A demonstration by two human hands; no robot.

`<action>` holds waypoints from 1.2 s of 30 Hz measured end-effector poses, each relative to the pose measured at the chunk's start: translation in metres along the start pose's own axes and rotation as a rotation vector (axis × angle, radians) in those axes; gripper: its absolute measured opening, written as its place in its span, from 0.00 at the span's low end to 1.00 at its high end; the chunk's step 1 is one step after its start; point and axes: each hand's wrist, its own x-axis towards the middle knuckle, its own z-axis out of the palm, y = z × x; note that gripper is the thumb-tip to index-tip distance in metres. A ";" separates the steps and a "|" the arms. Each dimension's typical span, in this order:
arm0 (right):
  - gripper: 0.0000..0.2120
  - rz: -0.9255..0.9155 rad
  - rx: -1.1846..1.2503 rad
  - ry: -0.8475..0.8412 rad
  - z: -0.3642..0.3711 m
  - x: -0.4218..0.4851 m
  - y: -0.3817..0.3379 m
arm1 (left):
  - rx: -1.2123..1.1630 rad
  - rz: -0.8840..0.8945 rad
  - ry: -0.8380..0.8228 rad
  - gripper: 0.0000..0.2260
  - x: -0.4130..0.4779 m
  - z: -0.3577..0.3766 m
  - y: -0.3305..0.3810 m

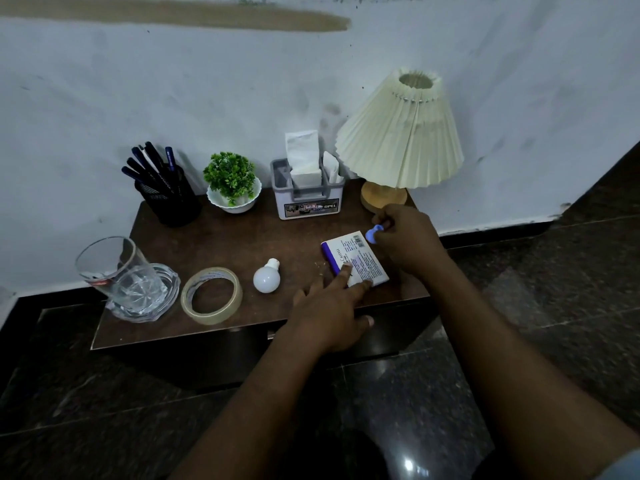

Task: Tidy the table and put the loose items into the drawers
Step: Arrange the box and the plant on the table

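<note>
A small white and purple box (360, 258) lies flat near the right front of the brown table (263, 237). My left hand (332, 313) reaches over the front edge, and its straight fingers press on the box's near corner. My right hand (405, 244) hovers just right of the box and pinches a small blue pin-like item (374, 234) between its fingertips. A white bulb (266, 277) lies left of the box. A roll of clear tape (212, 295) lies flat further left. The drawer fronts under the table are dark and mostly hidden.
A glass tumbler (114, 268) stands in a glass ashtray (157, 296) at the front left. Along the back stand a black pen holder (169, 199), a potted plant (232, 185), a grey tissue caddy (308, 195) and a pleated lamp (401, 133).
</note>
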 end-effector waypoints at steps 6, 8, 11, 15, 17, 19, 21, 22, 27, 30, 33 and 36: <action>0.05 -0.138 -0.095 -0.149 0.008 -0.003 -0.010 | -0.099 0.035 0.064 0.28 -0.007 -0.012 -0.017; 0.05 -0.171 -0.086 -0.173 0.011 -0.004 -0.012 | -0.118 0.044 0.059 0.28 -0.009 -0.013 -0.021; 0.06 -0.198 -0.088 -0.180 0.015 -0.003 -0.014 | -0.076 0.053 0.059 0.28 -0.010 -0.011 -0.023; 0.07 -0.218 -0.143 -0.207 0.019 -0.003 -0.017 | -0.030 0.038 0.054 0.30 -0.008 -0.008 -0.022; 0.08 -0.232 -0.179 -0.229 0.022 -0.003 -0.018 | -0.036 0.028 0.055 0.30 -0.006 -0.006 -0.021; 0.06 -0.228 -0.188 -0.234 0.024 -0.004 -0.015 | -0.043 0.027 0.061 0.31 -0.005 -0.005 -0.020; 0.09 -0.235 -0.196 -0.230 0.027 -0.003 -0.015 | -0.046 0.022 0.069 0.31 -0.004 -0.004 -0.020; 0.10 -0.239 -0.200 -0.232 0.027 -0.004 -0.015 | -0.047 0.019 0.070 0.32 -0.004 -0.003 -0.021; 0.09 -0.248 -0.202 -0.245 0.027 -0.005 -0.015 | -0.058 0.020 0.058 0.32 -0.004 -0.004 -0.020; 0.11 -0.228 -0.197 -0.244 0.026 -0.003 -0.017 | -0.080 0.033 0.048 0.32 -0.006 -0.005 -0.021; 0.16 -0.227 -0.168 -0.233 0.020 -0.003 -0.021 | -0.181 0.054 0.101 0.32 -0.007 -0.008 -0.022; 0.18 -0.254 -0.130 -0.212 0.017 -0.005 -0.028 | -0.264 0.082 0.251 0.29 -0.010 -0.015 -0.025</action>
